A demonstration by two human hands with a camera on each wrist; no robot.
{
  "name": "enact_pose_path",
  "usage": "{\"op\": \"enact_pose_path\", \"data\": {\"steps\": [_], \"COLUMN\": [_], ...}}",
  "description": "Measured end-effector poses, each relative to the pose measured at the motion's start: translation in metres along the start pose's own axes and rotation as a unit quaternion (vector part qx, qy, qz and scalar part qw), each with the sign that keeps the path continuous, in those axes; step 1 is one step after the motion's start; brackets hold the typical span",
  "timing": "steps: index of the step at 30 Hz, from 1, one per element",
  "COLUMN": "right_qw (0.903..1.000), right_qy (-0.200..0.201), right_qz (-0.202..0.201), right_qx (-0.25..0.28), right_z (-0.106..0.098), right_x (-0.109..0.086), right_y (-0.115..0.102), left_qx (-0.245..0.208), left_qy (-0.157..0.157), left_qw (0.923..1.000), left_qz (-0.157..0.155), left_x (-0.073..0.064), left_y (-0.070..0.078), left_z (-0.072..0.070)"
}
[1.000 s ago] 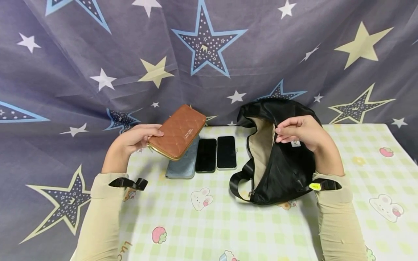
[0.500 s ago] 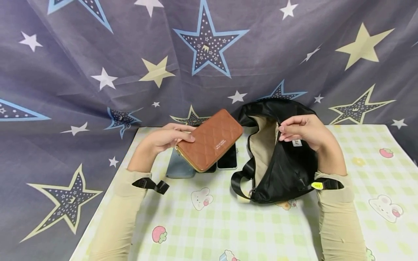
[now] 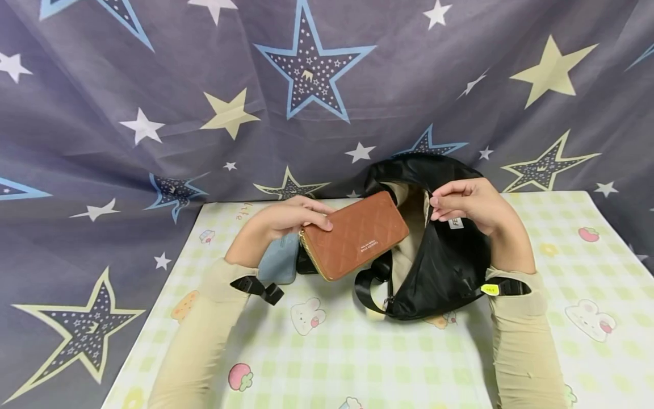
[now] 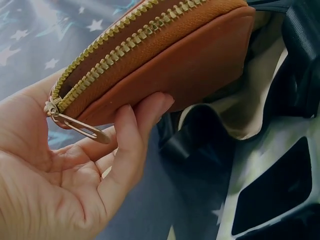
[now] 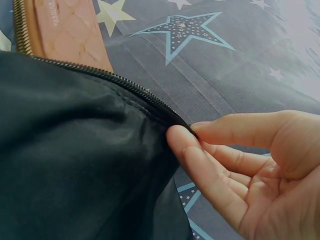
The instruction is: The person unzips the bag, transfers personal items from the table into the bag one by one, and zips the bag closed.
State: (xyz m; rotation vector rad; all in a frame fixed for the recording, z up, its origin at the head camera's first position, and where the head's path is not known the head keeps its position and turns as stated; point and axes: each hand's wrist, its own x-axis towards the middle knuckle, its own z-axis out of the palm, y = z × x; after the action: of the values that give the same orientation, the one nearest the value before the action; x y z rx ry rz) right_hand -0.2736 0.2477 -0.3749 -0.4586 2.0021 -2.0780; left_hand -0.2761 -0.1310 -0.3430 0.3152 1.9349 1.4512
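Note:
My left hand (image 3: pixel 293 218) grips a brown quilted zip wallet (image 3: pixel 355 236) by its left end, thumb on top and fingers beneath. Its far end overlaps the mouth of a black bag (image 3: pixel 439 272) with a beige lining. In the left wrist view the gold zipper (image 4: pixel 125 47) of the wallet runs along the near edge, its teeth parted, with the pull hanging at the corner. My right hand (image 3: pixel 472 204) pinches the zippered edge of the bag between thumb and fingers, spreading the opening. In the right wrist view the wallet shows just beyond that edge.
A blue-grey wallet (image 3: pixel 278 261) lies left of the bag, partly under my left hand. Beside it a dark phone (image 3: pixel 305 262) shows only in part, mostly covered by the brown wallet. A star-patterned curtain (image 3: pixel 388 74) hangs behind the checked tablecloth (image 3: pixel 327 363).
My left hand has carried the brown wallet rightward from above the blue-grey wallet, across the phones, to the bag's opening. My right hand keeps its pinch on the bag's edge.

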Motion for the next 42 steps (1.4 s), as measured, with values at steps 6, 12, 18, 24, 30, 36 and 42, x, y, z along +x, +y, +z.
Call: {"op": "enact_pose_path", "data": {"steps": [6,12,18,24,30,36,42], "right_qw": [1.0000,0.9999,0.9999,1.0000,0.9999,0.9997,0.9998], "right_qy": [-0.006,-0.009,-0.005,-0.007,-0.005,-0.004,-0.005], "right_qz": [0.001,0.002,0.000,-0.006,-0.015,-0.019,-0.017], "right_qx": [-0.003,-0.007,-0.012,-0.003,0.007,0.012,0.010], "right_z": [0.002,0.002,0.002,0.002,0.002,0.001,0.001], "right_x": [0.001,0.001,-0.001,-0.004,-0.005,-0.005,-0.005], "right_y": [-0.001,0.001,-0.002,-0.002,-0.003,-0.004,-0.003], "left_qx": [0.032,0.024,-0.003,-0.036,-0.062,-0.098,-0.116], "left_qy": [0.011,-0.005,-0.004,0.019,0.059,0.085,0.102], "left_qw": [0.9993,0.9992,0.9995,0.9988,0.9960,0.9911,0.9872], "left_qz": [-0.017,-0.032,-0.030,-0.027,-0.026,-0.032,-0.038], "left_x": [0.014,0.027,0.036,0.040,0.046,0.059,0.068], "left_y": [0.005,0.003,-0.002,-0.009,-0.016,-0.022,-0.027], "left_z": [0.014,0.026,0.034,0.034,0.031,0.031,0.034]}}
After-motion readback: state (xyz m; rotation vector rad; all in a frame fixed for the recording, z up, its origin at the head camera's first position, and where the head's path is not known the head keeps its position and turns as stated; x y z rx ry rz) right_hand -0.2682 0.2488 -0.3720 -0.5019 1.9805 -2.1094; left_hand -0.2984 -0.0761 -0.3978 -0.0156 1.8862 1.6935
